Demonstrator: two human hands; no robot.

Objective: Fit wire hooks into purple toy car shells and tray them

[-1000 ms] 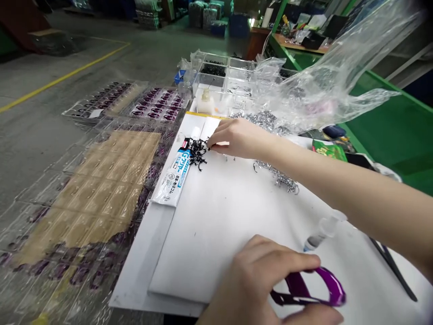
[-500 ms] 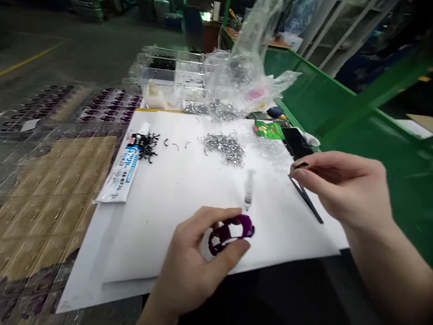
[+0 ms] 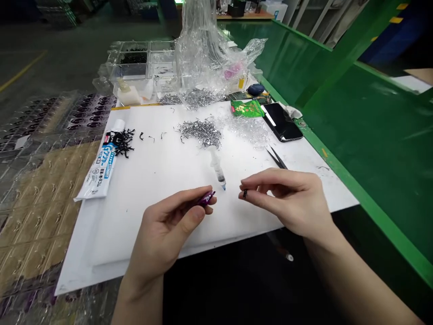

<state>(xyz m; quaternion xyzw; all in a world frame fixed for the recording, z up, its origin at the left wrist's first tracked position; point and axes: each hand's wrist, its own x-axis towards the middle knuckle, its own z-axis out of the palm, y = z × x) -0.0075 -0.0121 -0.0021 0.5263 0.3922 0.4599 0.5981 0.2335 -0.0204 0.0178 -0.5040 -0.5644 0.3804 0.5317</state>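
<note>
Between the thumb and fingers of my left hand (image 3: 169, 225) is a glossy purple plastic part (image 3: 205, 198), turned nearly edge-on and partly hidden by the fingers. My right hand (image 3: 287, 194), a short gap to its right, pinches a tiny black piece (image 3: 245, 193) at the fingertips. A clear syringe with a blue tip (image 3: 218, 169) lies on the white foam sheet (image 3: 145, 225) just beyond the hands. Past my right hand rest black tweezers (image 3: 278, 159). Small silvery pieces (image 3: 201, 131) form a heap farther back, and small curved black pieces (image 3: 125, 142) lie against a white-and-blue tube (image 3: 101, 167).
Clear blister trays (image 3: 50, 194) cover the left side, some filled with purple parts. A divided clear box (image 3: 131, 70) and crumpled plastic bags (image 3: 199, 49) stand at the back. A phone (image 3: 284, 122) and green packet (image 3: 246, 108) lie near the green partition (image 3: 338, 104).
My right hand has come left and down toward the left hand, still pinching the black piece. The left hand has tilted the purple part edge-on. The camera view has shifted.
</note>
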